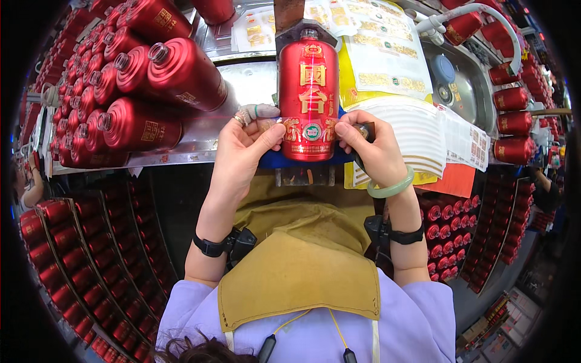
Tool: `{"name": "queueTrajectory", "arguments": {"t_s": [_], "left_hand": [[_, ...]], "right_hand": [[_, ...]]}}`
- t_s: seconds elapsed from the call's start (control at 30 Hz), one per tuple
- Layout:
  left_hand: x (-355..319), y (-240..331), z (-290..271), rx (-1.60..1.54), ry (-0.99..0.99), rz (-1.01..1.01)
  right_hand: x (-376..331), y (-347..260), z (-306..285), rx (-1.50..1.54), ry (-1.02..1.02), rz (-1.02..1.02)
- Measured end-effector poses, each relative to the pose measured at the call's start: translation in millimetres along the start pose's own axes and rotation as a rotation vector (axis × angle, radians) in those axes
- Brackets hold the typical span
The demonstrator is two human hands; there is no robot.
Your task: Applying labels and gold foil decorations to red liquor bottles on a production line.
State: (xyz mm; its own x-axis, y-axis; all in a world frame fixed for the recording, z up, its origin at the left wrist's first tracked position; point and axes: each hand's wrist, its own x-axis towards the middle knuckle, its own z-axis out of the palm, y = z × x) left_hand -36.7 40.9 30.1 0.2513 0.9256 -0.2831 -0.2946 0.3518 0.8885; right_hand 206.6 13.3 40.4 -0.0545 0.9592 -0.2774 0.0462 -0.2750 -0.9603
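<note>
A red bottle [310, 66] with gold characters lies on its back in a holder in front of me, its clear neck pointing away. Across its lower part runs a gold label strip [311, 132] with a green and white emblem. My left hand [251, 133] pinches the strip's left end between thumb and fingers, with grey covers on some fingertips. At the right end, my right hand [376, 145] pinches the strip close against the bottle. A dark-handled tool [365, 132] is also tucked in my right hand; its working end is hidden.
Many red bottles [187, 75] lie stacked on the metal bench at left. Sheets of gold labels [387, 42] and a fanned pile of white backing paper [411, 130] are at right, beside a metal sink [475, 85]. Racks of bottles [78, 260] stand below.
</note>
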Motion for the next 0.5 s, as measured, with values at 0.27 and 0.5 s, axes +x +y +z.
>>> {"name": "queueTrajectory", "arguments": {"t_s": [0.27,0.5], "left_hand": [[-0.2,0.5,1.1,0.0,0.006,0.005],[-0.2,-0.2,1.1,0.016,0.007,0.01]], "right_hand": [[-0.9,-1.0,0.8,0.0,0.001,-0.002],[-0.3,0.1,0.3,-0.009,0.008,0.004]]}}
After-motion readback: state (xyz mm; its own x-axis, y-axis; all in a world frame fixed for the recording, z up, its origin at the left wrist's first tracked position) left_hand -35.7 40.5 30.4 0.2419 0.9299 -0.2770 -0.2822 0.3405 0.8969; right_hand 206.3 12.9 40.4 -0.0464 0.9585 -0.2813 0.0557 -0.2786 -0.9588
